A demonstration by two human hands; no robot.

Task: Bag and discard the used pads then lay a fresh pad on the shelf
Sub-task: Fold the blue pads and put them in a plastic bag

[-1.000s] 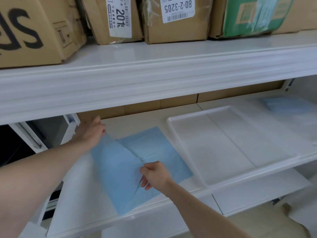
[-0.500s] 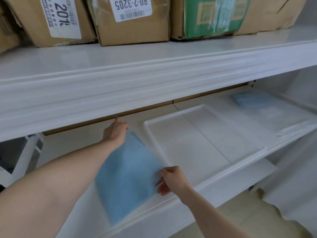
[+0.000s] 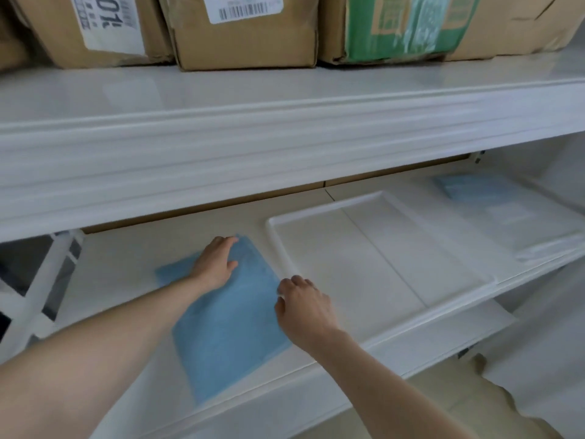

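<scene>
I see one blue pad [image 3: 228, 318] lying flat on the lower white shelf [image 3: 126, 274], a little left of the view's centre. Its long side runs from about 12 o'clock near the back down to 6 o'clock at the shelf's front lip, where its near corner almost reaches the edge. Two bare hands are on it. My left hand [image 3: 215, 264] rests palm down on the pad's far part, fingers spread and flat, pinching nothing. My right hand [image 3: 304, 308] sits at the pad's right edge, at 3 o'clock from the pad's middle, fingers curled downward at the border; I cannot tell whether they pinch the edge or only press on it.

Just beside the pad at 3 o'clock lies one shallow white tray [image 3: 380, 255] with a raised rim; the pad's right edge runs close along the tray's left rim, with a narrow gap. At 2 o'clock, farther right on the same shelf, one more patch of blue material [image 3: 468, 191] shows under a clear cover, blurred. To the pad's left, at 9 o'clock, the shelf surface is bare out to the white frame strut [image 3: 47, 280].

Above, one upper shelf [image 3: 285, 147] overhangs the work area, limiting headroom. On it stand four cardboard boxes: two with white labels [image 3: 107, 23] [image 3: 247, 30], one with green print [image 3: 408, 26], and a sliver of another at the far left [image 3: 9, 49].
</scene>
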